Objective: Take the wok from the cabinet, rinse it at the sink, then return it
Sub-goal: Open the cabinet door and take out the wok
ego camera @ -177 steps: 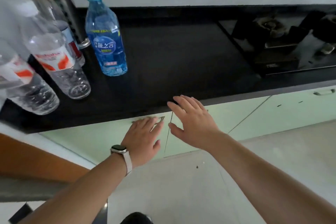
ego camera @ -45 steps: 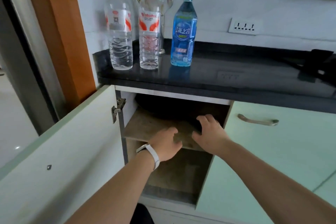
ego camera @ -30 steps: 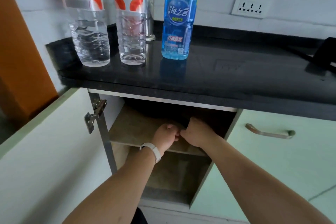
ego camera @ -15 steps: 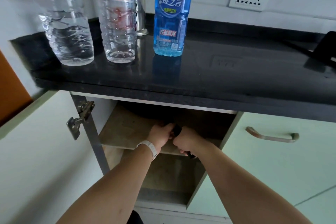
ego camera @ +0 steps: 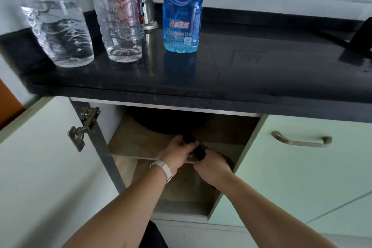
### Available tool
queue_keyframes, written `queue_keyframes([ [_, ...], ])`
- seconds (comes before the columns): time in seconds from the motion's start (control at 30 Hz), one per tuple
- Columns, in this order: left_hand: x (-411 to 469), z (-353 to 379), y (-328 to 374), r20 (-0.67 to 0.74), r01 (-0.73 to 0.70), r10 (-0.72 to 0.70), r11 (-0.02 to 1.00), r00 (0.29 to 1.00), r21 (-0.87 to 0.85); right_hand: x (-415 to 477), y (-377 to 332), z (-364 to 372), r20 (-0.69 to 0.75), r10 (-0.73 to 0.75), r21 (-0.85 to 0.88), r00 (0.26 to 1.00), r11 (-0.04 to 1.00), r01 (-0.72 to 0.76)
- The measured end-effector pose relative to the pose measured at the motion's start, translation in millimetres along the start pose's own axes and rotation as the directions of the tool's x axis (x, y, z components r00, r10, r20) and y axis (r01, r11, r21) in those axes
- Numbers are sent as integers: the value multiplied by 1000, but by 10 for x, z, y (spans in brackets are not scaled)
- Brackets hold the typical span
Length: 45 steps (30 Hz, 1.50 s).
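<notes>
A dark wok [ego camera: 167, 122] sits on the upper shelf [ego camera: 132, 143] of the open cabinet, mostly in shadow under the black counter. Its black handle [ego camera: 196, 150] sticks out toward me past the shelf's front edge. My left hand [ego camera: 179, 152], with a white wristband, is closed around the handle nearer the wok's bowl. My right hand [ego camera: 213, 167] grips the handle's outer end just below and to the right. The two hands touch each other.
The cabinet's left door [ego camera: 46, 167] stands wide open at my left; the right door [ego camera: 298, 167] with a metal pull is shut. On the counter [ego camera: 241, 70] above stand two clear water bottles [ego camera: 60, 26], a blue bottle [ego camera: 182, 12] and a steel utensil holder [ego camera: 148, 0].
Both hands reached into the open cabinet, closed on the wok's handle, and have drawn it slightly outward. My view has moved closer and lower toward the cabinet.
</notes>
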<state>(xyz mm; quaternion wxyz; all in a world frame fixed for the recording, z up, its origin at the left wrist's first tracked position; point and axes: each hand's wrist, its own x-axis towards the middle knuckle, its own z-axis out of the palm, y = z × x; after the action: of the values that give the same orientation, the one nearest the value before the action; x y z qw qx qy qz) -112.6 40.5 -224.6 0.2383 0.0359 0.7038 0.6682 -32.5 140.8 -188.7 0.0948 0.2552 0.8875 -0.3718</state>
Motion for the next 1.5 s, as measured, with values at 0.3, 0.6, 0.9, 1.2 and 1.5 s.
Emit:
queue_keyframes([
  [0.3,-449,22,-277,47,-129,126,990,991,55,-428,307,73,29,31,65,999,997,-33],
  [0.6,-939,19,-507,86,-161,155,985,984,65,-976,474,181,-8,23,16,1000,1000,-23],
  [0.9,-1419,22,-559,115,-174,159,975,981,135,-1428,619,260,-30,53,30,998,998,-53],
  [1.2,-1808,149,-705,144,-163,140,972,980,167,-1795,861,209,-11,53,-19,999,998,-53],
  [1.5,-2197,271,-744,141,-47,33,994,989,98,-2067,998,118,71,154,-45,985,987,-152],
])
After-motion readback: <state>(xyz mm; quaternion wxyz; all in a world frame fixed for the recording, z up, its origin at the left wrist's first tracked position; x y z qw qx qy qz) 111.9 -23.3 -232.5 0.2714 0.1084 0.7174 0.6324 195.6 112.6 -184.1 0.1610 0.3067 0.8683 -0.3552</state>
